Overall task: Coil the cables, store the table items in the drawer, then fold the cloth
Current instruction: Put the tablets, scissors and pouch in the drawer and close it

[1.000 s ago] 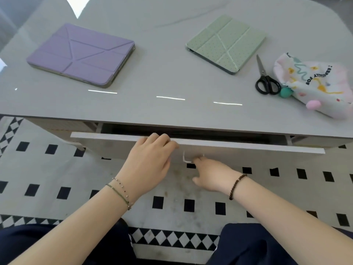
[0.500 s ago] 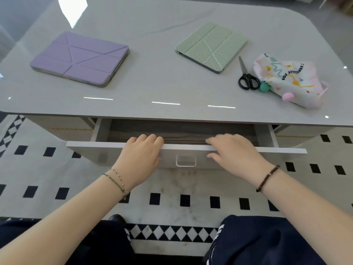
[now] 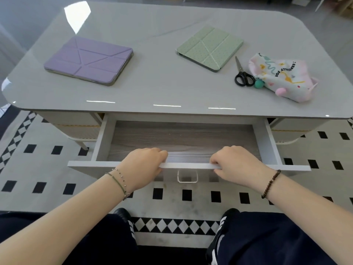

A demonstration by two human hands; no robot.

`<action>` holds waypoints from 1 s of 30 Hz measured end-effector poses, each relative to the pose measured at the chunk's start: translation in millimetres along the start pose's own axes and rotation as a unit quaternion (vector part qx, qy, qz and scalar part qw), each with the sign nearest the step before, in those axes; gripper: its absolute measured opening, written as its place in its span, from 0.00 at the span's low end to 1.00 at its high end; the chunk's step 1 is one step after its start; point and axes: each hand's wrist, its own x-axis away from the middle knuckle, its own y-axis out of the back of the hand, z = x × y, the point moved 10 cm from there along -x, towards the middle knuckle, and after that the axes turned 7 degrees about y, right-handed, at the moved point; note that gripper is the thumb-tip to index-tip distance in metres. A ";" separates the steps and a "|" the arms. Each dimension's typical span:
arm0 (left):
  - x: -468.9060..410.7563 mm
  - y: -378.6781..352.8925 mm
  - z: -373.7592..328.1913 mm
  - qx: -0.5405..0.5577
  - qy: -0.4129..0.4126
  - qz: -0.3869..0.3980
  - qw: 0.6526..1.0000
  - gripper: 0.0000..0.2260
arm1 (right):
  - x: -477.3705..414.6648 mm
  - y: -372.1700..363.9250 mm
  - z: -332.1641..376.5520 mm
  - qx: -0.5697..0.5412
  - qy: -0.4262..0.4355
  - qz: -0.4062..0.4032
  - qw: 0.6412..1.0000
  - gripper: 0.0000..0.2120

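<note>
we find the drawer pulled out from under the worktop, its wood-grain bottom in plain view. both hands are on the drawer's front panel. the left hand sits on the top edge left of the drawer's handle. its grip is closed round the edge, with the fingers hooked over into the drawer and the thumb against the outer face. the right hand sits right of the handle in the same way, its grip curled tight on the edge. neither hand touches the handle, which hangs between them.

items on the worktop, placed from the drawer:
- a purple tablet case lies flat beyond the drawer's left end.
- a green tablet case lies flat beyond the drawer's right half, well apart from the purple one.
- black-handled scissors lie beyond the drawer's right end, blades pointing away from it.
- a patterned cloth pouch lies crumpled, past the drawer's right end and just beside the scissors. its teal ball is at the scissor handles.
</note>
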 end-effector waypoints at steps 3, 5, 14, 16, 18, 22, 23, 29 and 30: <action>9.8 -6.2 -4.6 -0.008 -0.003 0.038 0.999 0.08 | 5.6 -6.5 8.3 0.000 0.008 0.025 1.000 0.07; 14.3 -12.1 -8.5 -0.020 -0.008 0.056 0.998 0.09 | 8.5 -10.6 14.1 0.005 0.015 0.036 0.999 0.07; 17.5 -13.7 -10.5 -0.034 -0.008 0.065 0.997 0.08 | 9.8 -10.9 21.2 0.034 0.024 0.038 0.998 0.09; 16.9 -14.2 -10.6 -0.038 -0.006 0.071 0.997 0.08 | 8.3 -10.6 21.5 0.034 0.025 0.036 0.998 0.11; 15.5 -13.7 -11.3 -0.040 -0.004 0.080 0.996 0.09 | 7.6 -10.3 21.7 0.044 0.024 0.041 0.998 0.12; 12.0 -9.6 -15.6 -0.021 0.001 0.097 0.995 0.11 | 5.5 -7.8 20.1 0.058 0.018 0.045 0.997 0.10; 10.3 -6.0 -17.8 -0.008 0.003 0.099 0.995 0.12 | 5.3 -5.1 19.5 0.051 0.014 0.040 0.998 0.09; -2.9 35.5 -27.8 0.042 0.003 0.057 0.997 0.11 | 0.9 27.5 5.1 -0.052 -0.027 -0.023 0.998 0.22; -6.7 45.7 -28.7 0.047 0.003 0.039 0.998 0.10 | 0.8 39.3 -3.7 -0.060 -0.036 -0.047 0.996 0.21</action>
